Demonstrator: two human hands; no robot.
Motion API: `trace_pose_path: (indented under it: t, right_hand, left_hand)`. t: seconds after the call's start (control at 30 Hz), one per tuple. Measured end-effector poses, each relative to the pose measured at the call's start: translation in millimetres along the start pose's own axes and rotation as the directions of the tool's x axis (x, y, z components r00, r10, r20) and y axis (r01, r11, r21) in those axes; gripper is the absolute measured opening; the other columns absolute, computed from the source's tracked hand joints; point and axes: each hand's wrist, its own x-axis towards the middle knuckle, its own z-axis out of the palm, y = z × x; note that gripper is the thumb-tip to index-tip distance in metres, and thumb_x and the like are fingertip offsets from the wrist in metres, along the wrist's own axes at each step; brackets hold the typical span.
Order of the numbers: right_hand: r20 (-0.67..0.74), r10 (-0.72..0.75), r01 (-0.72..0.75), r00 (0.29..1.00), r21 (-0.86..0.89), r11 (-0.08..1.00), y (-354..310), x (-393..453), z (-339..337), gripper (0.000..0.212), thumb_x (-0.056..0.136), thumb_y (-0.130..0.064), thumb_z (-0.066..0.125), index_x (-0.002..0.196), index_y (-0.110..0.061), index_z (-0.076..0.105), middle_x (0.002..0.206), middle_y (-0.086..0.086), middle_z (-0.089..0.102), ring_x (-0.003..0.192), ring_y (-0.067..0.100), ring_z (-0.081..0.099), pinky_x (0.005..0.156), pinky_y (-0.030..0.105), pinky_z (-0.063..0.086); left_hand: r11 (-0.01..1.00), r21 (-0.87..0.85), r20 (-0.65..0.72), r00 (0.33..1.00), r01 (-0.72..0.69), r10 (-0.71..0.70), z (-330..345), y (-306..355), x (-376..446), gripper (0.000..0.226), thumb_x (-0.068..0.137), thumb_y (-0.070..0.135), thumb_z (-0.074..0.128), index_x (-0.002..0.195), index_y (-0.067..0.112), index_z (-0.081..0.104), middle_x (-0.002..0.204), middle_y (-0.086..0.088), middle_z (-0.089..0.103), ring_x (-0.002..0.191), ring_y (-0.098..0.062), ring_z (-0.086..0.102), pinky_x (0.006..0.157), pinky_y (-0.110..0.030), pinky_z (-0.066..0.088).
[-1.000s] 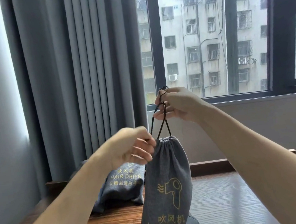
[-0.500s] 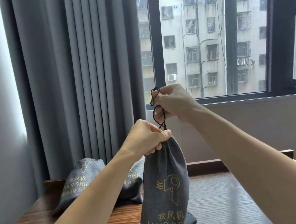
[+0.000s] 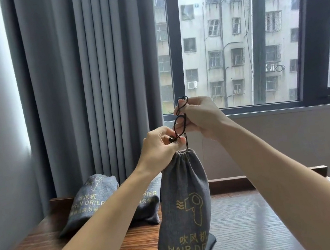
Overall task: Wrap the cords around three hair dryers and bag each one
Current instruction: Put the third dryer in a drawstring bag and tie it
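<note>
Right hand (image 3: 199, 119) holds cord (image 3: 180, 121) up taut; left hand (image 3: 162, 143) pinches toggle (image 3: 171, 139), to close bag (image 3: 185, 204) standing on desk (image 3: 252, 227).

The right hand (image 3: 198, 119) holds up the black drawstring (image 3: 179, 119) of an upright grey bag (image 3: 185, 204). The left hand (image 3: 160, 143) pinches what seems a small cord stopper (image 3: 171, 138). 2 more bags (image 3: 90, 202) lie behind on the wooden table (image 3: 251, 217).

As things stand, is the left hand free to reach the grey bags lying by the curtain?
Probably not yet: the left hand pinches the black cord stopper above the upright grey drawstring bag.
</note>
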Motion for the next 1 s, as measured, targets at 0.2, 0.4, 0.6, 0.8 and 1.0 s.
trace_pose_path:
  t: [0.2, 0.4, 0.6, 0.8, 1.0]
  right_hand:
    - [-0.007, 0.054, -0.053, 0.999, 0.076, 0.996, 2.2, -1.3, -14.1, 0.021, 0.107, -0.016, 0.054, 0.095, 0.0, 0.062, 0.078, 0.02, 0.058, 0.065, 0.034, 0.067, 0.056, 0.037, 0.062]
    - [-0.251, -0.075, 0.059, 0.965, -0.067, 0.996, 34.0, -5.7, -46.0, 0.022, 0.106, -0.02, 0.057, 0.091, -0.012, 0.071, 0.102, 0.006, 0.073, 0.052, 0.025, 0.068, 0.05, 0.035, 0.061]
    - [-0.4, 0.145, -0.079, 0.905, 0.176, 0.981, 94.9, -13.4, -72.3, 0.034, 0.109, -0.026, 0.053, 0.08, -0.014, 0.066, 0.072, 0.009, 0.067, 0.044, 0.017, 0.059, 0.038, 0.024, 0.046]
    - [-0.443, 0.44, -0.211, 0.781, 0.476, 0.854, 155.6, -30.6, -70.6, 0.036, 0.099, 0.004, 0.036, 0.077, -0.012, 0.06, 0.07, 0.013, 0.061, 0.045, 0.016, 0.06, 0.04, 0.023, 0.049]
    - [-0.259, 0.454, -0.26, 0.853, 0.543, 0.799, 195.4, -48.4, -51.0, 0.029, 0.108, -0.011, 0.048, 0.086, -0.012, 0.067, 0.081, 0.01, 0.07, 0.061, 0.02, 0.071, 0.062, 0.033, 0.061]
  left_hand:
    - [0.966, -0.258, 0.016, 1.0, 0.005, -0.001, -23.0, -1.0, -1.5, 0.014, 0.076, 0.024, 0.086, 0.079, 0.012, 0.079, 0.068, -0.004, 0.074, 0.063, -0.012, 0.065, 0.063, -0.028, 0.058]
    - [0.955, -0.246, -0.159, 0.965, 0.166, -0.209, -59.4, -12.8, 3.1, 0.01, 0.095, 0.007, 0.073, 0.086, 0.005, 0.069, 0.063, -0.001, 0.072, 0.055, -0.01, 0.065, 0.05, -0.023, 0.056]
    - [0.952, -0.2, -0.35, 0.89, 0.234, -0.292, -104.5, -58.2, -0.5, 0.011, 0.096, -0.001, 0.064, 0.087, 0.004, 0.068, 0.069, -0.008, 0.068, 0.054, -0.015, 0.062, 0.045, -0.022, 0.052]
    - [0.96, -0.08, -0.409, 0.87, 0.267, -0.276, -110.8, -111.3, -28.8, 0.024, 0.094, -0.005, 0.063, 0.073, 0.007, 0.066, 0.064, -0.01, 0.067, 0.058, -0.021, 0.063, 0.048, -0.026, 0.052]
    - [0.757, -0.532, -0.328, 0.732, 0.379, -0.597, -94.8, -118.5, -33.9, 0.02, 0.105, 0.007, 0.054, 0.087, 0.014, 0.061, 0.082, -0.006, 0.066, 0.049, -0.013, 0.071, 0.043, -0.023, 0.055]
